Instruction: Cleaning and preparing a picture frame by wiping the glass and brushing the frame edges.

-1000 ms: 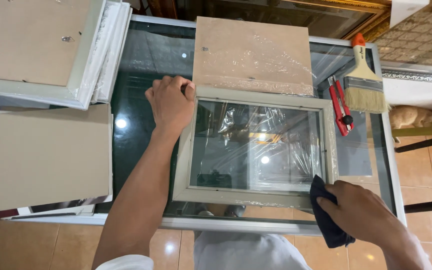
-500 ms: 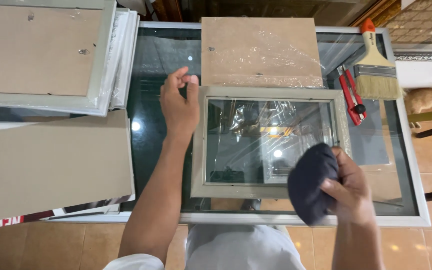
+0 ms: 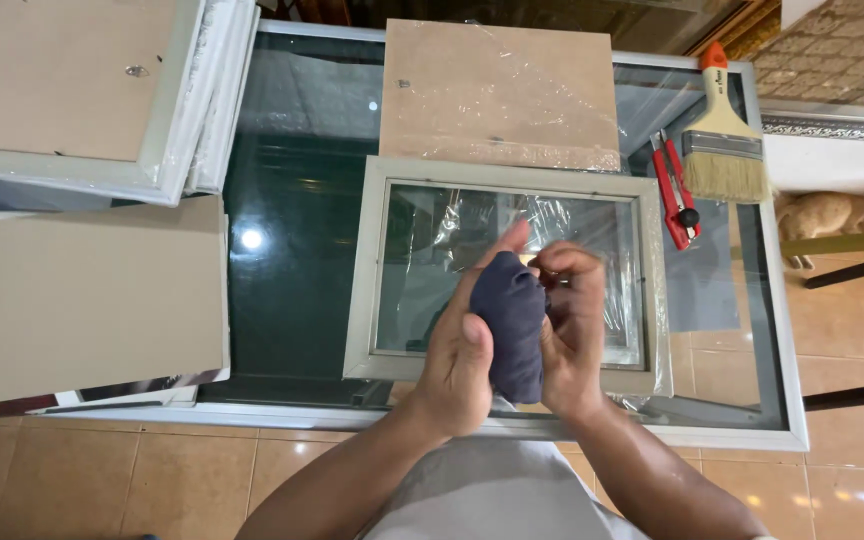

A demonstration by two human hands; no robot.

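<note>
Hands — left hand point(image 3: 462, 365) and right hand point(image 3: 572, 330) — both clasp dark cloth point(image 3: 510, 325) above picture frame point(image 3: 507, 275).

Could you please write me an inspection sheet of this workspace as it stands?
Surface: glass-topped table with pale metal rim, reflections showing.
Job's things: dark blue cloth bunched between both hands; pale grey picture frame with crinkled clear film lies flat beneath.
Clutter: brown backing board above the frame; red utility knife; wooden paintbrush with orange tip; stacked pale frames far left; large brown board below them.
Grips: left hand and right hand both closed on the cloth.
Cables: nothing seen.
Surroundings: tan tiled floor; ginger cat lying at right.
</note>
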